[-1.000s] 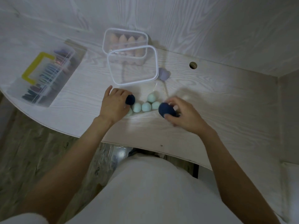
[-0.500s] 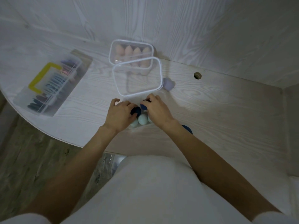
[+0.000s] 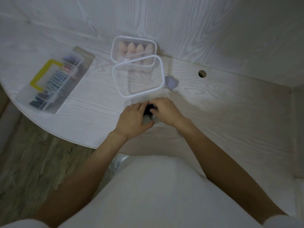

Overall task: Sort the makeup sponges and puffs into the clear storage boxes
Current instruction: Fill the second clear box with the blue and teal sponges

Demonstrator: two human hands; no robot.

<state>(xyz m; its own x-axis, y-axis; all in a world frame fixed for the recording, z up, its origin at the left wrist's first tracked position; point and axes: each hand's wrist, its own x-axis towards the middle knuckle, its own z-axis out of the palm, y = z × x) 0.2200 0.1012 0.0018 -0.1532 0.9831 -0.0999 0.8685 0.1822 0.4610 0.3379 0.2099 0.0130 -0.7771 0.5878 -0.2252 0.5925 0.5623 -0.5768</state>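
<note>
On the pale wood-grain table [image 3: 230, 116], just this side of the empty clear box [image 3: 139, 76], both hands meet over a small cluster of sponges. The left hand [image 3: 132, 120] and right hand [image 3: 166, 111] are cupped inward, fingers curled together around a dark blue sponge [image 3: 148, 107] and a pale teal sponge [image 3: 148, 120] — most of the cluster is hidden under the palms, so how many each hand grips cannot be told. Behind the empty box, touching it, stands a second clear box [image 3: 133, 47] filled with upright peach sponges [image 3: 135, 48]. A lilac puff [image 3: 171, 82] lies just right of the empty box. Well to the left sits a frosted organiser case [image 3: 49, 83] with a yellow handle — its contents are blurred, and no writing is legible anywhere. A round cable hole [image 3: 202, 73] pierces the tabletop to the right.
</note>
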